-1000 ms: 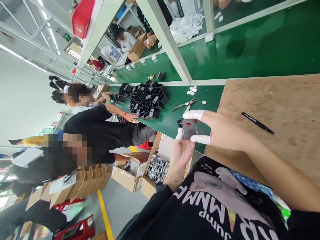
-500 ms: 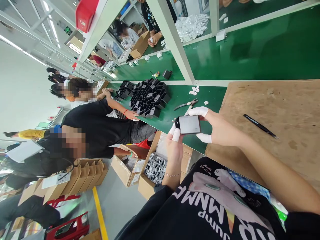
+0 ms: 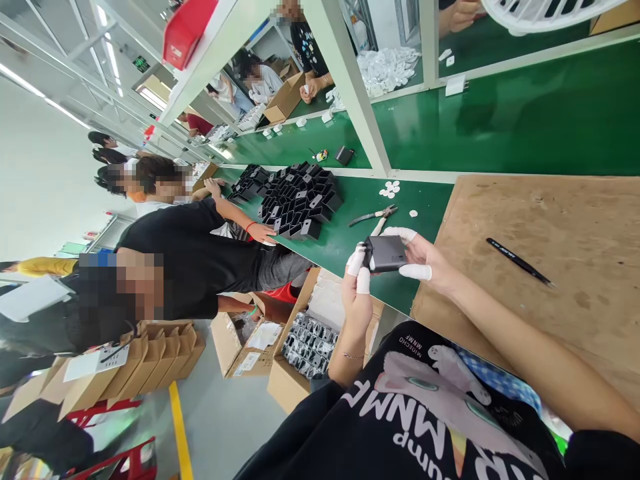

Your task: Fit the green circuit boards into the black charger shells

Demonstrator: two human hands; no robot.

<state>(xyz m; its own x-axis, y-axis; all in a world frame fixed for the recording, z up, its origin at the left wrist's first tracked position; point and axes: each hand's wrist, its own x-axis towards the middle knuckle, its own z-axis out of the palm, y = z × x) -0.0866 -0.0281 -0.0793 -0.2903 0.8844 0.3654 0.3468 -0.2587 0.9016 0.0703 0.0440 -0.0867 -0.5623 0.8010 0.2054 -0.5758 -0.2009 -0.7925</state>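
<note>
Both my hands hold a small black charger block over the edge of the green bench. My right hand, reaching in from the right, pinches the block with white finger cots on thumb and fingers. My left hand, coming up from below with a thin bracelet on the wrist, grips the block's left end with cotted fingertips. The block lies on its side with a dark flat face showing.
Black tweezers lie on the brown work board. Pliers and small white discs lie on the green bench, beside a pile of black housings. Co-workers sit at left; an open box of parts stands below.
The block has been turned in my hands: its port end faced me, then a broad flat face, now a darker side. My hands stay in nearly the same place.
</note>
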